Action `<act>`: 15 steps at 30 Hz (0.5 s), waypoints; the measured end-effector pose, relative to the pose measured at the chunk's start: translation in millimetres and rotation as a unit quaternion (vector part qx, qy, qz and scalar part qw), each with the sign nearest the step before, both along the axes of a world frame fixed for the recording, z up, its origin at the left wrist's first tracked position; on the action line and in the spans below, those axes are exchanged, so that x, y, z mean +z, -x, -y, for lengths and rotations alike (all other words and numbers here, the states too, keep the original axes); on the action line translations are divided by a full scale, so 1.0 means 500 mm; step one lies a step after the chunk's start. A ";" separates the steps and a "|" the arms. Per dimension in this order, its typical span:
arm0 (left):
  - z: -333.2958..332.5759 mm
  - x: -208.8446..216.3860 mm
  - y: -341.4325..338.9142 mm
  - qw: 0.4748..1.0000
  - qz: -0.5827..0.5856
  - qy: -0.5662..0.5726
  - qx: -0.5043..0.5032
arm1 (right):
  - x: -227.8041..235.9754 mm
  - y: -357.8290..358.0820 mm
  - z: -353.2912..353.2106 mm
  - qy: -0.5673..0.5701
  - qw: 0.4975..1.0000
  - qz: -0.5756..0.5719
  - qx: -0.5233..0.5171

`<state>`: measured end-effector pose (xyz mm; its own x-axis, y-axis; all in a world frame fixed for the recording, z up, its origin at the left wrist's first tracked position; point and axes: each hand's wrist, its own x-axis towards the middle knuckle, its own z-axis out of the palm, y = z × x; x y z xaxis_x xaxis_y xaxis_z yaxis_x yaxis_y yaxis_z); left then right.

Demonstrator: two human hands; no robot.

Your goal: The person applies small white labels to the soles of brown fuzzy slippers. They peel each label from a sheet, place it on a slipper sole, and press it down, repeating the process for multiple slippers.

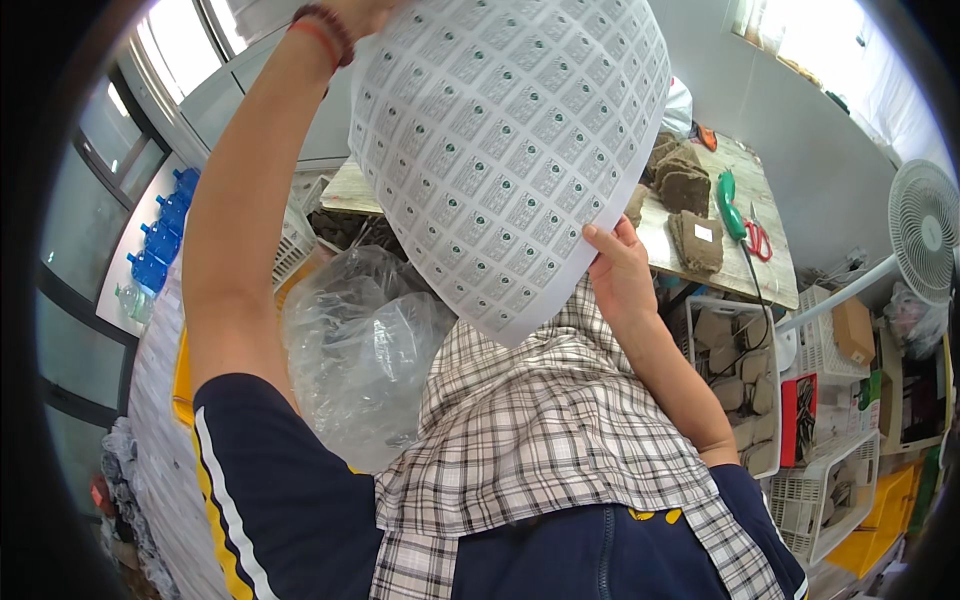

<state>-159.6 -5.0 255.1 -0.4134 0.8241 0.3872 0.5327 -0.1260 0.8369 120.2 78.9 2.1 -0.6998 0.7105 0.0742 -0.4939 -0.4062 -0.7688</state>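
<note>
White and closely printed, the label sheet (510, 170) spans the middle beyond the plaid apron (560, 430), right edge pinched by the right hand (622, 268), left hand (362, 12) at far left (fingers cut off, grip unclear).

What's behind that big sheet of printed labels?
Past the right edge of the label sheet, a table shows, with brown stacked pieces; at lower left, a clear plastic bag. Whatever lies directly behind the sheet is covered.
</note>
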 end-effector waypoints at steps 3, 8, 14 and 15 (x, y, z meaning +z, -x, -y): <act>-0.013 0.042 -0.030 0.990 -0.140 -0.007 0.007 | -0.002 0.006 0.024 0.024 1.000 -0.016 0.002; -0.020 0.066 -0.151 0.974 -0.224 -0.020 -0.004 | -0.017 -0.016 0.048 0.035 0.999 -0.009 0.006; -0.014 0.009 -0.338 0.929 -0.319 0.026 -0.186 | -0.108 -0.078 0.034 -0.011 0.993 0.114 0.023; -0.016 -0.022 -0.337 0.873 -0.445 -0.075 -0.184 | -0.104 -0.071 0.042 -0.019 0.991 0.129 0.037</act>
